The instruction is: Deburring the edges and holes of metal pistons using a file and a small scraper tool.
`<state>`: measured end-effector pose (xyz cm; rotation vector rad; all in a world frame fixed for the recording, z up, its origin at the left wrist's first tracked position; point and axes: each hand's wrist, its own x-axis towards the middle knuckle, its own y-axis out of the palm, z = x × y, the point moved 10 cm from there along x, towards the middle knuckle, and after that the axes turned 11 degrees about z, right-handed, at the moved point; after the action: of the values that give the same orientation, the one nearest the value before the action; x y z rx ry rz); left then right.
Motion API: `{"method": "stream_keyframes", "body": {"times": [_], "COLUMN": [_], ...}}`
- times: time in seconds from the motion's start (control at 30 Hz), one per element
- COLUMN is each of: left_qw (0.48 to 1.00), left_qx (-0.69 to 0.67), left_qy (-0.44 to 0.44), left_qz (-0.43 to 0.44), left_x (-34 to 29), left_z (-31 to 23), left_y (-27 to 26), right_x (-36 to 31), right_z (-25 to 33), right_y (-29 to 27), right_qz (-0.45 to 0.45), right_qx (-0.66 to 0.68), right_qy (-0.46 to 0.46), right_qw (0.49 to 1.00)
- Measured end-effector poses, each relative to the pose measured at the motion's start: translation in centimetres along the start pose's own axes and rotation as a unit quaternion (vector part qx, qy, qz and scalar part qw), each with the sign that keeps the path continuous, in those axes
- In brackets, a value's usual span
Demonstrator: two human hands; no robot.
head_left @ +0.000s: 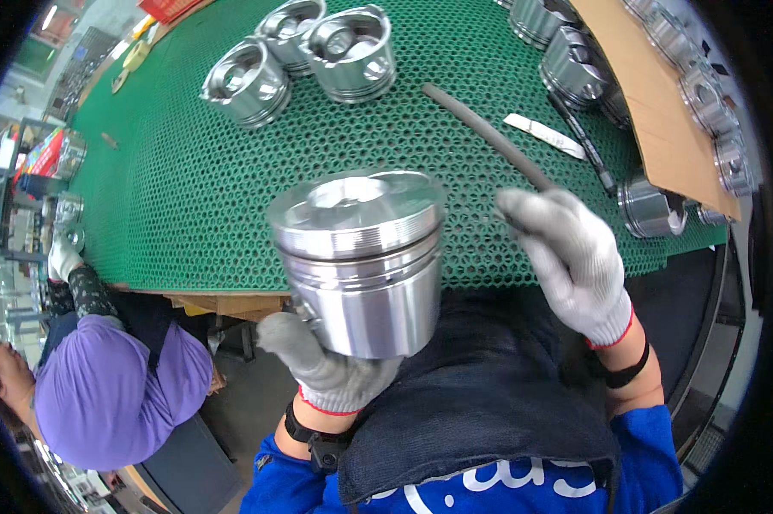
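Note:
My left hand (331, 368), in a white knit glove, holds up a shiny metal piston (365, 291) from below, near the front edge of the table. The piston stands nearly upright, its bowl-shaped crown facing up and ring grooves round its upper side. To its right, my gloved right hand (575, 265) is apart from the piston, its fingers loosely stretched toward the left. A long grey rod (485, 133), like a round file, slants across the green mat. Its near end is hidden by the right hand, which does not appear to grip it.
Three pistons (348, 56) stand on the perforated green mat (172, 188) at the back. On the right are a white-handled tool (545, 135), a black pen-like tool (582, 141), a cardboard divider (661, 103) and several pistons. A co-worker in purple (104, 385) works at the left.

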<state>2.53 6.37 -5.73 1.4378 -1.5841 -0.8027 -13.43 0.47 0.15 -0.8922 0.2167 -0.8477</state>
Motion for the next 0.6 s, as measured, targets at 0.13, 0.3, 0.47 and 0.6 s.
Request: {"method": "stream_keyframes", "body": {"times": [0.13,0.3,0.47,0.6], "left_qw": [0.976,0.997,0.996,0.993], "left_qx": [-0.205,-0.042,-0.026,-0.1], "left_qy": [0.041,0.043,0.061,0.07], "left_qz": [0.058,-0.05,-0.054,0.007], "left_x": [-0.2,-0.7,-0.7,-0.5], "left_z": [-0.6,-0.2,-0.5,0.0], "left_y": [0.1,-2.3,-2.5,-1.7], "right_x": [2.3,1.4,1.1,0.7], "right_z": [-0.7,-11.2,-14.0,-13.1], "right_y": [-1.1,-2.8,-3.1,-3.7], "right_qz": [-0.047,0.004,0.015,0.029], "right_qx": [-0.15,-0.33,-0.26,-0.269], "right_qy": [-0.035,0.165,0.182,0.225], "right_qw": [0.987,0.929,0.948,0.936]}}
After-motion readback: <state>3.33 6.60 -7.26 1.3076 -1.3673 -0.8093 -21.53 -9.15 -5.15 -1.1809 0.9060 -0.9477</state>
